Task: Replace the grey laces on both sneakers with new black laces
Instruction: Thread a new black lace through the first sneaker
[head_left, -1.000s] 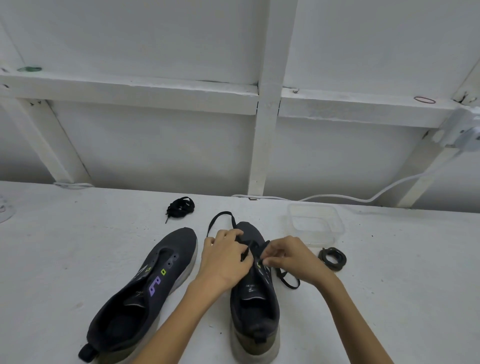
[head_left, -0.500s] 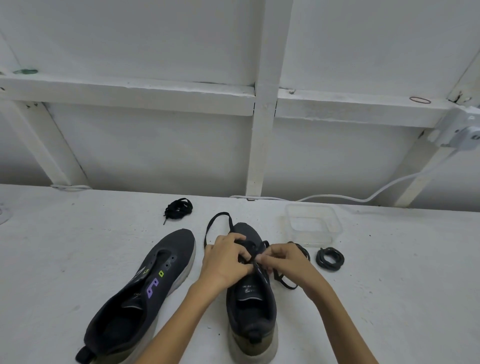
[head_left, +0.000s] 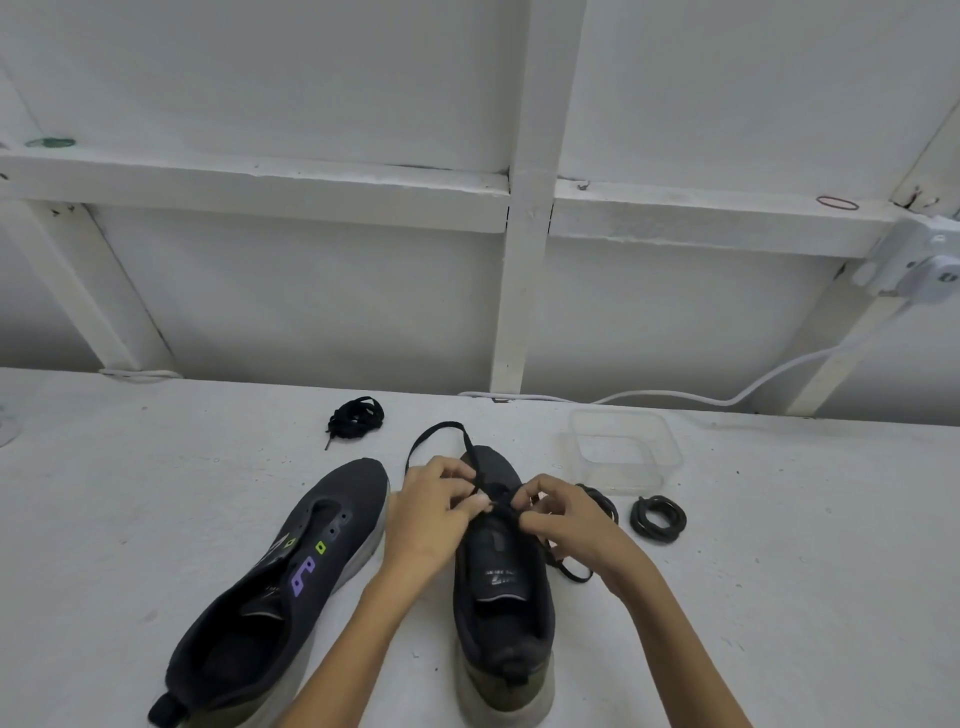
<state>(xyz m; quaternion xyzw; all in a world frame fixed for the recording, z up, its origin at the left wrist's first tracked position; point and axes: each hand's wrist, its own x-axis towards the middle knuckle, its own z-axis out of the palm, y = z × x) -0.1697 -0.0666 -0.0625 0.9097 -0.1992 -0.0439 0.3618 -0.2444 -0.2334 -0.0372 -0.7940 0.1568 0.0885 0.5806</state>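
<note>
while on one lace (head_left: 434, 427), two hands (head_left: 431, 514) (head_left: 571, 525); two sneakers (head_left: 291, 582) (head_left: 501, 587)

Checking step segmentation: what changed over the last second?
The right hand closed in toward the left hand over the sneaker being laced; the black lace it pinches now loops out beyond it. Both hands kept their pinch. Other sneaker, spare lace bundle, grey coil, container unmoved.

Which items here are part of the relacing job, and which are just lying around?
Job: left hand, right hand, threaded black lace, sneaker being laced, unlaced sneaker, bundled black lace, coiled dark lace.
Lying about: clear container, white cable, red rubber band.
</note>
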